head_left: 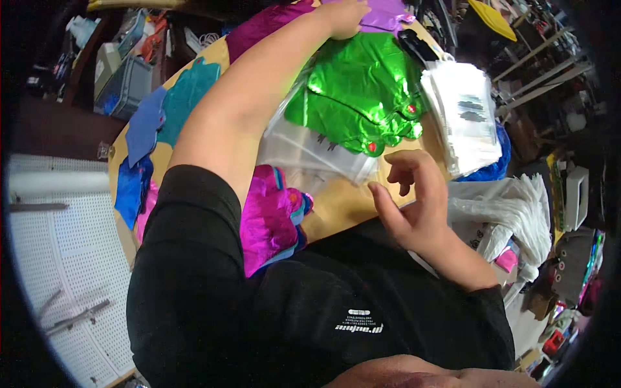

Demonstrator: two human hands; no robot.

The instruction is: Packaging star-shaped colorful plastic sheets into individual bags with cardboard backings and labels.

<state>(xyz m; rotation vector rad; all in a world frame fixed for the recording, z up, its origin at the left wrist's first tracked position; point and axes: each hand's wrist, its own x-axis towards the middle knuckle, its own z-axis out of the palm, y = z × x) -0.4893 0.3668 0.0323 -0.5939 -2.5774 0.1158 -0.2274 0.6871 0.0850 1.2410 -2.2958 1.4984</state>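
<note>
My left arm reaches across to the far side of the table, and my left hand (344,19) is at a light purple foil piece (385,15), its fingers curled down on it; the fingertips are partly hidden. My right hand (417,204) hovers near the front of the table, empty, thumb and bent fingers apart. Just beyond it lies a shiny green foil piece (362,84) with a wavy edge and red spots. This rests on clear plastic bags (310,161). A magenta foil stack (264,216), with blue layers showing, lies close to my body.
Teal (187,97), blue-grey (145,132) and blue foil pieces (131,191) line the table's left edge. A dark magenta piece (259,32) lies at the back. On the right are a stack of white printed bags (460,116) and a white plastic bag (511,210).
</note>
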